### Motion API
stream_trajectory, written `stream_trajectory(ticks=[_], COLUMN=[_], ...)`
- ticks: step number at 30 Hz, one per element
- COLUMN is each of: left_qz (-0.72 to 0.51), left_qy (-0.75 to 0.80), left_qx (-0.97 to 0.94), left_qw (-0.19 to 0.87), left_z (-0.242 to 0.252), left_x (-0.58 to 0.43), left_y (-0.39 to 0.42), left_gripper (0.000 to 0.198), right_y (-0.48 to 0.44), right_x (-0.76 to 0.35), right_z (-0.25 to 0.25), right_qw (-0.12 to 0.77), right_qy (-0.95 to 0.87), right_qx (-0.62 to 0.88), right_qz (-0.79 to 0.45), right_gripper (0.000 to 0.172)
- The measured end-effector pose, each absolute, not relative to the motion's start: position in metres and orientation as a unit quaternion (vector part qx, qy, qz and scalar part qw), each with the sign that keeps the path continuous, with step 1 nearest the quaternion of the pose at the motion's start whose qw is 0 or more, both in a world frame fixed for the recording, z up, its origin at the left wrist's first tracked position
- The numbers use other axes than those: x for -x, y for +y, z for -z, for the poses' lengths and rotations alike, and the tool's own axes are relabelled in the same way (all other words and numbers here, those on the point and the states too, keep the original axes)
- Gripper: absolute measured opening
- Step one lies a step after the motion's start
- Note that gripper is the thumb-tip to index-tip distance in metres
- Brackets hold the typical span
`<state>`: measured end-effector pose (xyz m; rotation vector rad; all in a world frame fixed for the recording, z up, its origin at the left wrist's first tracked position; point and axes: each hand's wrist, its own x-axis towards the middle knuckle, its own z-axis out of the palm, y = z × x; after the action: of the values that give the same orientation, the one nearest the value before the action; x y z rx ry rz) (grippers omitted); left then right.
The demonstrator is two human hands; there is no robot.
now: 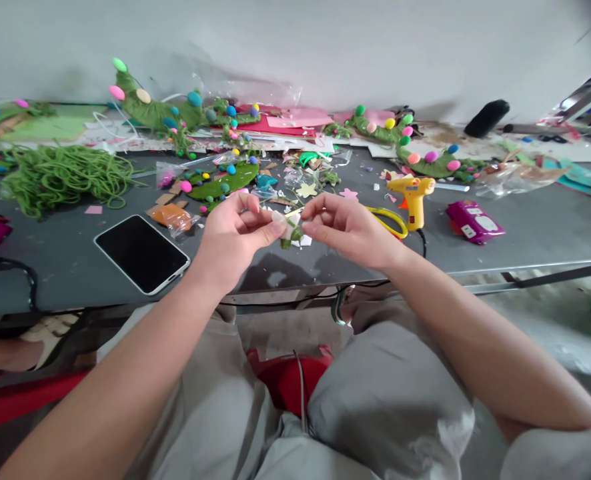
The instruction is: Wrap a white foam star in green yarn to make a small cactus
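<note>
Above the front of the grey table, my left hand (236,230) pinches a small white and green craft piece (292,231) between thumb and fingers. From the other side, my right hand (346,228) has its fingertips closed on the green part of the same piece. Its exact shape is partly hidden by my fingers. White scraps (304,241) lie just behind it. Beyond my hands are a pale yellow flower cutout (306,191) and a pink flower cutout (348,194). A yellow glue gun (413,200) stands to the right of my right hand.
A phone (143,253) lies at left, near a heap of green yarn (70,175). Green yarn-wrapped shapes with coloured balls (158,110) line the back. An orange packet (173,217), a purple packet (474,221) and a black object (487,119) rest on the table (515,248).
</note>
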<state>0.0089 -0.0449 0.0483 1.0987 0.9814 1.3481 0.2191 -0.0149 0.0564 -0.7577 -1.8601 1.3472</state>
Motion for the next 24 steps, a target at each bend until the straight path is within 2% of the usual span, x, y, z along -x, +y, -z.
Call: stream_trajectory(ticks=[6, 11, 15, 20, 24], left_qz=[-0.442, -0.34, -0.309, -0.317, -0.38], left_qy=[0.435, 0.49, 0.503, 0.537, 0.547], left_qx=[-0.573, -0.723, -0.775, -0.771, -0.73], left_qw=[0.536, 0.35, 0.227, 0.127, 0.154], left_z=[-0.05, -0.046, -0.042, -0.042, -0.043], left_x=[-0.007, -0.021, -0.035, -0.042, -0.038], left_y=[-0.054, -0.069, -0.075, -0.075, -0.073], left_gripper=[0.039, 0.031, 0.03, 0.027, 0.029], right_y=[-0.012, -0.019, -0.029, -0.033, -0.036], right_x=[-0.234, -0.242, -0.237, -0.229, -0.231], right_z=[-0.054, -0.057, -0.059, -0.055, -0.057], right_qw=[0.267, 0.215, 0.158, 0.215, 0.267], right_qy=[-0.831, -0.892, -0.849, -0.784, -0.805], right_qx=[0.26, 0.271, 0.393, 0.454, 0.413], right_qz=[-0.413, -0.291, -0.316, -0.364, -0.332], right_gripper=[0.016, 0.011, 0.016, 0.016, 0.012])
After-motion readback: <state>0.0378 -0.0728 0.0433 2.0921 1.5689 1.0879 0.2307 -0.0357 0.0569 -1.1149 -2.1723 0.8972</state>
